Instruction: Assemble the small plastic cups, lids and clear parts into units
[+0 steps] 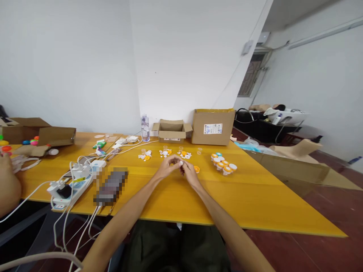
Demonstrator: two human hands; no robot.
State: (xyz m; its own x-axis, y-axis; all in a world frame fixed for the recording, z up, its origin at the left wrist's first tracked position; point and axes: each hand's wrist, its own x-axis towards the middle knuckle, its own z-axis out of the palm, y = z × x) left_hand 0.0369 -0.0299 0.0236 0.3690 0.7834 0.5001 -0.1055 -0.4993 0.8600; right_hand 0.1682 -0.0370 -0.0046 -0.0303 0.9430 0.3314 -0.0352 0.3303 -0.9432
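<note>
Above the middle of the yellow table [170,204], both my hands meet. My left hand [168,166] has its fingers closed on a small white part [180,162]. My right hand [189,172] is closed against the same spot, and what its fingers hold is too small to make out. Just beside the right hand lies an orange ring-like piece [196,169]. Beyond the hands are small piles of white and orange parts [146,155], with clear plastic cups [165,148] near them. To the right stands a cluster of clear cups with orange, white and teal lids [222,163].
An open carton [171,130], a large closed carton [213,127] and a water bottle [145,128] line the back. Leftward are a phone [112,187], a power strip [81,185] with cables, and a box of coloured balls [56,136]. Another person's arm [8,185] reaches in at far left.
</note>
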